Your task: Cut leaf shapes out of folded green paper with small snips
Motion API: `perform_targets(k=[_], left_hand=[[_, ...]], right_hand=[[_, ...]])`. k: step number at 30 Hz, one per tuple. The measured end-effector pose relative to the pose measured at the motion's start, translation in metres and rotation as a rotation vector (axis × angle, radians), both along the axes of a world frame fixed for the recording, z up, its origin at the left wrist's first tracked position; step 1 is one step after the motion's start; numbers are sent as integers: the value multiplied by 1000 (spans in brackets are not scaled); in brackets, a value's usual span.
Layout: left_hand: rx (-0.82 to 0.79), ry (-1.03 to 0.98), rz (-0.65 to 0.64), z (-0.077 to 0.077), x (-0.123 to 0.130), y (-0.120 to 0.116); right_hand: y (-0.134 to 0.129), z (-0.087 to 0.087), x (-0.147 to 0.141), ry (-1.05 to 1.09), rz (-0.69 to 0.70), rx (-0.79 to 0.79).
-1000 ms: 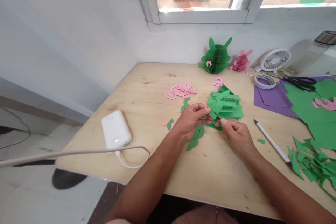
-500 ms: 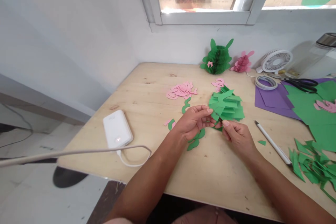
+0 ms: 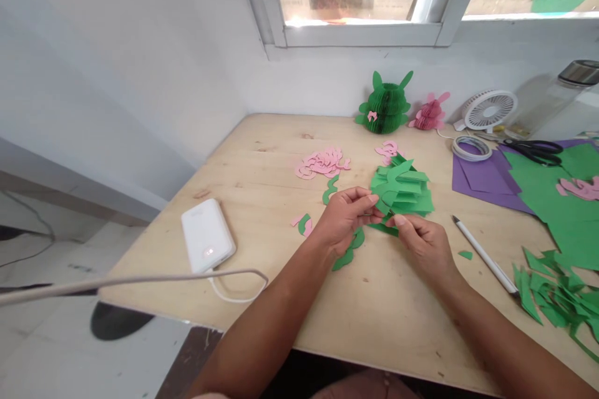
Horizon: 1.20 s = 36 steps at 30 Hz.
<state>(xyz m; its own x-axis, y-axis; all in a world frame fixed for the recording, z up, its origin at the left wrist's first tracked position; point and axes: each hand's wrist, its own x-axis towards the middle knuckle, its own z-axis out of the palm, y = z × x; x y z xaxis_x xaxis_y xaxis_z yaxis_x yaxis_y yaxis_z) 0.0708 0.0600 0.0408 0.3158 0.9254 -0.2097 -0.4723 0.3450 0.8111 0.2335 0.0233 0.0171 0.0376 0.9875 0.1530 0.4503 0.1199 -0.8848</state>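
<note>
A folded, layered green paper piece (image 3: pixel 405 187) is held above the wooden table in front of me. My left hand (image 3: pixel 350 215) pinches its lower left edge between thumb and fingers. At its bottom edge, my right hand (image 3: pixel 418 237) is closed, thumb against fingers; what lies between those fingertips is too small to name. Wavy green cutouts (image 3: pixel 347 257) lie partly hidden by my left hand and wrist. Beyond that hand sits a pile of pink paper cutouts (image 3: pixel 322 163), and another few pink cutouts (image 3: pixel 387 151) rest behind the green piece.
A white power bank (image 3: pixel 208 235) with a cable lies left. Green (image 3: pixel 384 109) and pink (image 3: pixel 429 113) paper figures stand at the wall, beside a fan (image 3: pixel 489 111). Tape (image 3: pixel 472 148), scissors (image 3: pixel 536 151), a pen (image 3: pixel 484 254), coloured sheets and green scraps (image 3: pixel 552 290) are on the right.
The view has shifted slightly. The fingertips of my right hand have moved a little left along the bottom of the green piece, and the dark thing between the hands no longer shows clearly.
</note>
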Motion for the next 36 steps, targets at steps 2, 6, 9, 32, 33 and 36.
perform_targets(k=[2,6,9,32,33,36], left_hand=[[12,16,13,1,1,0],[36,51,43,2,2,-1],[44,60,45,2,2,-1],[58,99,71,1,2,0],[61,100,74,1,2,0],[64,100,79,1,3,-1]], right_hand=[[0,-2,1,-17,0,6],[0,-2,2,-28,-3,7],[0,-2,1,-32,-5,7],[1,-5,1,-49,-7,20],[1,-4,1,-50,-10,20],[1,-4,1,-53,-19,16]])
